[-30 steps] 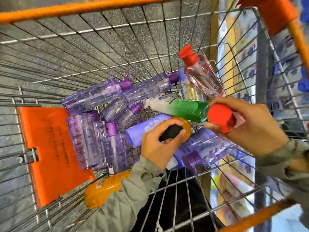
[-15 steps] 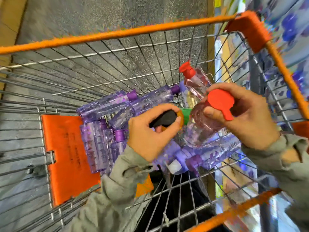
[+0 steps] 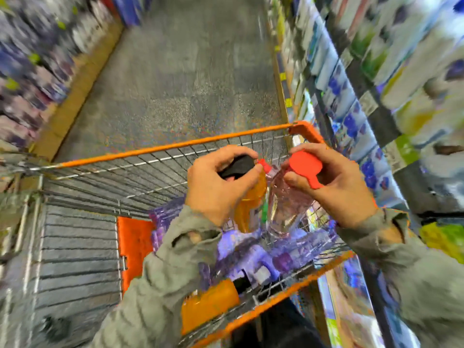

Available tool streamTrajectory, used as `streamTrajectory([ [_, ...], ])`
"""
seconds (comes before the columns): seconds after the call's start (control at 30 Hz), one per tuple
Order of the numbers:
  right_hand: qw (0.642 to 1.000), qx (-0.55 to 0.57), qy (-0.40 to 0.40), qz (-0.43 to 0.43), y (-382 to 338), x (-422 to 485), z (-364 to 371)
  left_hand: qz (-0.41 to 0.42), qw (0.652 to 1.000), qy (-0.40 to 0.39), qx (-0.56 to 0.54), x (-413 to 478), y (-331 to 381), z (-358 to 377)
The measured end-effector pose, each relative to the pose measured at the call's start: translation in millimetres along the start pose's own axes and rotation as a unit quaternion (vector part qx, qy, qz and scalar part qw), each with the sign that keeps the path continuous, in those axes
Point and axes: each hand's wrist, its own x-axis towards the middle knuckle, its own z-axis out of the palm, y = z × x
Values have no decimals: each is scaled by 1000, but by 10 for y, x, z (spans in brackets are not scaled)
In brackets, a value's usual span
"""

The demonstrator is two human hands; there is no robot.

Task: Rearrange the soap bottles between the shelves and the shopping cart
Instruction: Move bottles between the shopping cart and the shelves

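Note:
My left hand (image 3: 216,187) grips the black pump top of an orange soap bottle (image 3: 251,207), held upright above the cart. My right hand (image 3: 331,182) grips the red pump top of a clear pink soap bottle (image 3: 286,209), right beside the orange one. Both bottles hang over the wire shopping cart (image 3: 160,149) with its orange rim. Below them in the cart lie several purple bottles (image 3: 253,252) and another orange bottle (image 3: 208,302) near the front edge. A second red-capped bottle (image 3: 263,164) peeks between my hands.
Shelves (image 3: 391,101) packed with blurred products run along the right, close to the cart's side. More shelves (image 3: 27,71) line the left. A grey floor aisle (image 3: 180,79) stretches ahead. An orange flap (image 3: 133,244) lies in the cart's child seat.
Both hands have lifted their bottles up out of the pile in the cart. My view has tilted upward, showing the aisle and shelves.

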Motion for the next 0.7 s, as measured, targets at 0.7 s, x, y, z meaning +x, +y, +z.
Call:
streamTrajectory([
  [0.7, 988, -41, 132, -70, -2123, -1002, -659, 152, 969, -185, -61, -176, 2202, 10],
])
